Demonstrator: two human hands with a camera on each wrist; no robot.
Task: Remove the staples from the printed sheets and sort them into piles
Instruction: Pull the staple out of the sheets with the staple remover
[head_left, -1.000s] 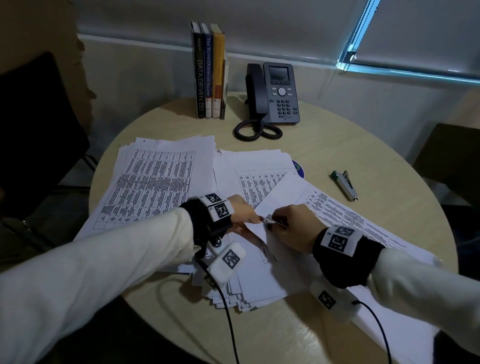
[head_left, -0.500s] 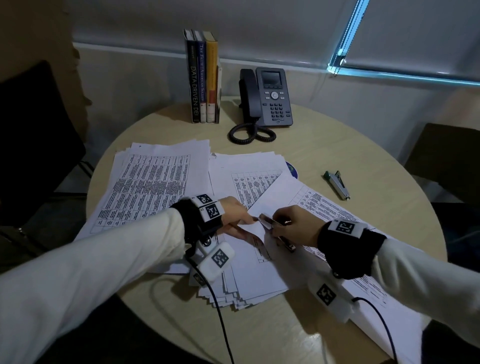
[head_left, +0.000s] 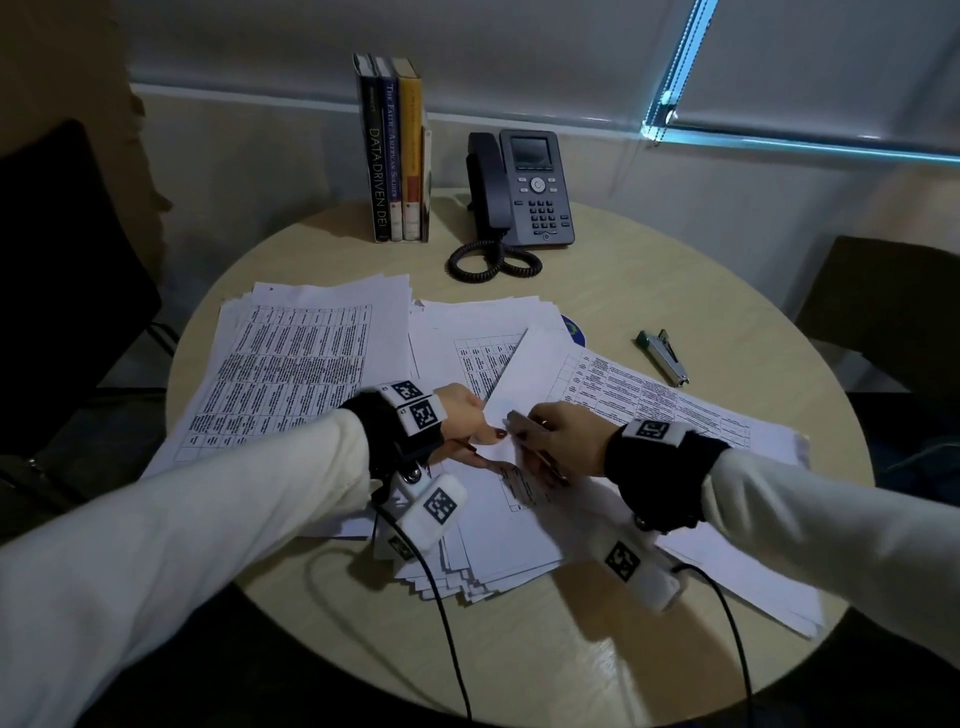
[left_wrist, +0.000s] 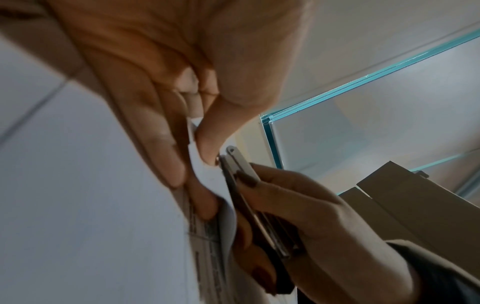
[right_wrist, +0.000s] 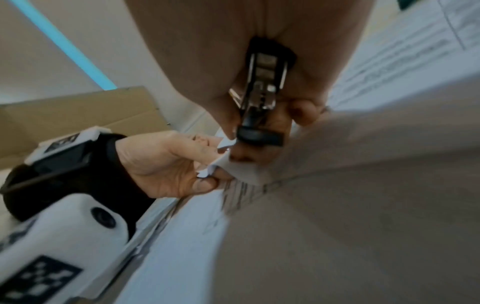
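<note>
Printed sheets lie spread over the round table (head_left: 597, 649): a pile at the left (head_left: 301, 358), a middle pile (head_left: 478, 338) and a stapled set (head_left: 623, 395) running to the right. My left hand (head_left: 467, 421) pinches the lifted corner of that set (left_wrist: 205, 170) between thumb and fingers. My right hand (head_left: 561, 441) grips a metal staple remover (left_wrist: 246, 189), whose tip sits at the pinched corner right beside my left thumb. In the right wrist view the staple remover (right_wrist: 262, 98) runs down from the palm to the paper corner (right_wrist: 233, 164). The staple itself is hidden.
A small stapler (head_left: 665, 356) lies on the table at the right. A desk phone (head_left: 524, 192) with coiled cord and three upright books (head_left: 395, 156) stand at the back. A blue round object (head_left: 574, 332) peeks from under the middle pile. Dark chairs flank the table.
Both hands stay at the paper corner. The staple remover's tip has shifted slightly along the corner; the head camera has tilted a little.
</note>
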